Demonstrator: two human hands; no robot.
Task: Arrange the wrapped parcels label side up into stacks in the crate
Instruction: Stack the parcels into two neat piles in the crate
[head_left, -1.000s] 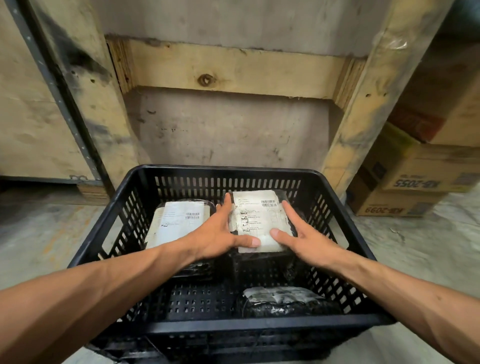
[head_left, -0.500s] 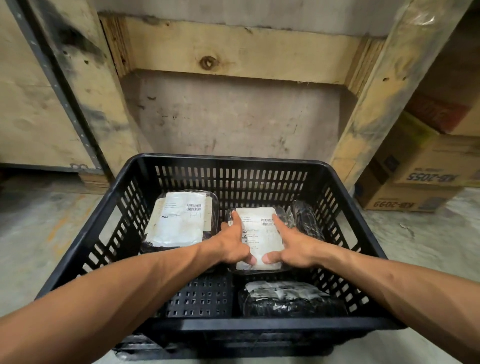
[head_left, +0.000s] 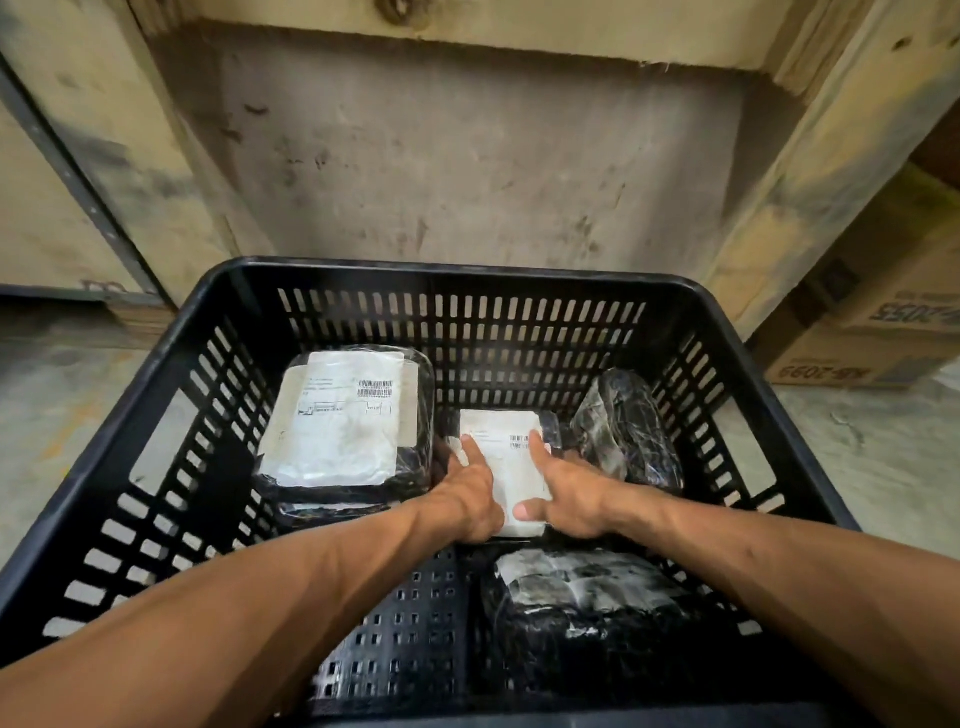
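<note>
The black slotted crate (head_left: 156, 415) stands on the floor in front of me. Both my hands hold a black-wrapped parcel (head_left: 506, 452), white label up, low in the crate's middle. My left hand (head_left: 467, 491) grips its left edge with the index finger laid on the label. My right hand (head_left: 569, 493) grips the right edge, thumb and index finger on the label. To the left, a larger parcel (head_left: 337, 421) lies label up on top of another parcel (head_left: 332, 512). A black parcel (head_left: 626, 431) leans against the right wall. One more parcel (head_left: 582, 603) lies at the front right, its label not readable.
A wooden pallet frame (head_left: 810, 171) and a grey wall (head_left: 467, 156) rise right behind the crate. Cardboard boxes (head_left: 872, 338) sit on the floor at the right. The crate's front-left floor (head_left: 410, 639) is bare perforated plastic.
Both hands have lowered the labelled parcel from rim height down into the crate's middle. My head has come closer and tilted down.
</note>
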